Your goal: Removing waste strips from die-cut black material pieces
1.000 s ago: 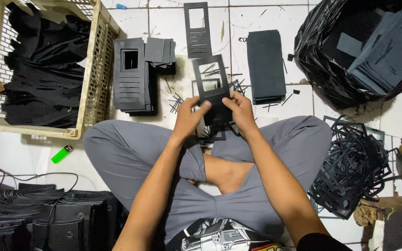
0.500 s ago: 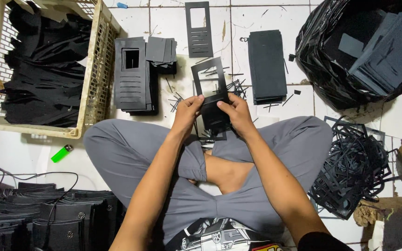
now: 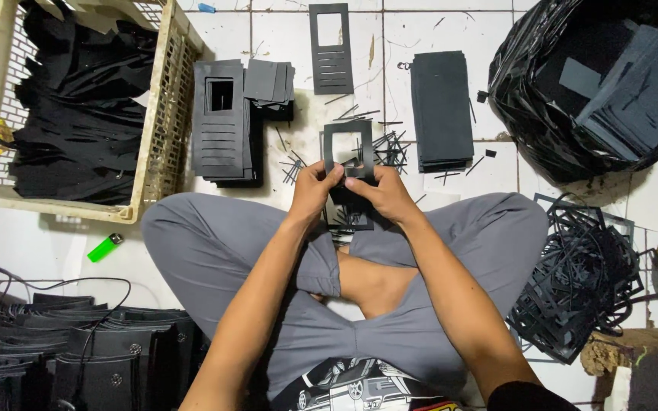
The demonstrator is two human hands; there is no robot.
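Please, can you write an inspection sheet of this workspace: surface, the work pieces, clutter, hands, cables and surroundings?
Surface: white tiled floor, person sits cross-legged on it.
Work pieces: black die-cut sheet with a window, held up in both hands; stack of cut sheets on the left; stack of plain sheets on the right; one cut sheet lies alone further away.
Clutter: thin black offcut strips scattered ahead; tangled offcut frames at right; green lighter.
Hands: left hand and right hand both pinch the sheet's lower part.
Cables: thin black wires at lower left.
Surroundings: plastic crate of black scraps; black bag of sheets; dark stitched pieces at lower left.
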